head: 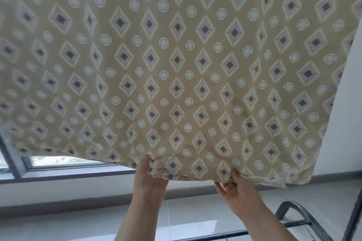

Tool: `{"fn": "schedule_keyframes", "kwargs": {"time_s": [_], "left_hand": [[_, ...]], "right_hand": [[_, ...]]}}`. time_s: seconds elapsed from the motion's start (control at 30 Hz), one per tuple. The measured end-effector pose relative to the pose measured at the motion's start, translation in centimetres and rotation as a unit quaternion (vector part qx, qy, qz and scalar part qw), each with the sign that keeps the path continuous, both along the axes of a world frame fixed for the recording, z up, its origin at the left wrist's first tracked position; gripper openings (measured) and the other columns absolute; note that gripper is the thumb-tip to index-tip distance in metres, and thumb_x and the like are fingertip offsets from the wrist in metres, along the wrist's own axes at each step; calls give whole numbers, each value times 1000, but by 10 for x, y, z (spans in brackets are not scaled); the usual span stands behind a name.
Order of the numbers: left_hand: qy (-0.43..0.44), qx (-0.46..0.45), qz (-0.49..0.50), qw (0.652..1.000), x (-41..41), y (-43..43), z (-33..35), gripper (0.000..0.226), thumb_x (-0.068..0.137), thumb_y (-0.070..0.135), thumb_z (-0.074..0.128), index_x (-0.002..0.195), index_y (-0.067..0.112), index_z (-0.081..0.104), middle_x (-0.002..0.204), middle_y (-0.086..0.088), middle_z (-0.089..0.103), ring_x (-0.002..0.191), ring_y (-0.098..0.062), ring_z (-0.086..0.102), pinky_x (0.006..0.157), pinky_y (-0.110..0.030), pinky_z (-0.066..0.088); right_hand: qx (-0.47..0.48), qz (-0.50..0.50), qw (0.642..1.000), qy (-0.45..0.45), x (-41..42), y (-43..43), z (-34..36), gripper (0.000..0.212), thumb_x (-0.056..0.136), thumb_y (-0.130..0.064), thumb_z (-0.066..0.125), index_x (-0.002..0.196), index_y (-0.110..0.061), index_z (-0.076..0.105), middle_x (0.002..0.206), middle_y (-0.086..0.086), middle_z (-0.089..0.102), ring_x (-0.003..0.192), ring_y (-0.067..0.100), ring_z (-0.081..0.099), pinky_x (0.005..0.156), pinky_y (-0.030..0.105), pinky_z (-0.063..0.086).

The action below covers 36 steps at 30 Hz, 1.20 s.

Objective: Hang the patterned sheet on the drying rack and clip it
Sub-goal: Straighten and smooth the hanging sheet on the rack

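across the upper view, patterned sheet (pixel 176 60) spread wide, left hand (pixel 149 175) and right hand (pixel 234 186) each pinching its bunched lower edge, metal rack frame (pixel 293 219) below right, window (pixel 64 164) at lower left

Matt woven cloth sheet (pixel 176 64), glossy floor tiles (pixel 195 219), metal rack (pixel 293 219)

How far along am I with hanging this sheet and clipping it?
Done: the patterned sheet is lifted and spread wide overhead. In hand: your left hand and right hand both grip its lower edge. Left: no clips are visible, and whether it's over a rack bar can't be seen.
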<state>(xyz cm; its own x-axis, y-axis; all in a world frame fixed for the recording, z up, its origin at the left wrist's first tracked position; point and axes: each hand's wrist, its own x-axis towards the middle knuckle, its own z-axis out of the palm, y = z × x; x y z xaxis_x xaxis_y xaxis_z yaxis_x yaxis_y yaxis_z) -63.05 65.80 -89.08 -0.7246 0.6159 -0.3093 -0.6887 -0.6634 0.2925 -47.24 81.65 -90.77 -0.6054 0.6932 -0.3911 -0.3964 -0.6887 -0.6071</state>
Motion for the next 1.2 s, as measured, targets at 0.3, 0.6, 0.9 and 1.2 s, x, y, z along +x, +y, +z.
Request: {"fn": "schedule_keyframes", "kwargs": {"time_s": [0.3,0.6,0.9,1.2], "left_hand": [[31,-46,5,998,-43,36,-40,13,81,18,70,94,17,70,86,1,67,79,-19,62,83,-33,46],[82,-57,41,994,-82,58,-74,39,72,16,73,110,17,63,95,1,75,81,-12,73,65,-27,60],[69,-77,57,993,-113,81,-100,26,89,7,53,96,20,75,94,2,76,84,-12,73,66,-27,60],[37,-213,1,976,-126,80,-98,38,97,12,52,132,2,44,135,-21,47,121,-36,51,102,-39,46]], "right_hand": [[28,-27,999,-7,-5,59,-30,18,103,-19,44,102,-16,62,79,4,77,64,20,74,62,44,59],[37,-23,998,38,-35,98,-50,18,100,-17,47,113,-18,60,96,5,77,80,21,75,70,43,60],[-18,-76,996,45,-78,126,-74,23,101,-5,44,119,-8,58,82,7,77,69,19,75,66,39,61],[-21,-54,998,-10,-89,132,-86,27,101,-14,48,124,-1,53,119,13,68,107,28,64,113,46,37]]}}
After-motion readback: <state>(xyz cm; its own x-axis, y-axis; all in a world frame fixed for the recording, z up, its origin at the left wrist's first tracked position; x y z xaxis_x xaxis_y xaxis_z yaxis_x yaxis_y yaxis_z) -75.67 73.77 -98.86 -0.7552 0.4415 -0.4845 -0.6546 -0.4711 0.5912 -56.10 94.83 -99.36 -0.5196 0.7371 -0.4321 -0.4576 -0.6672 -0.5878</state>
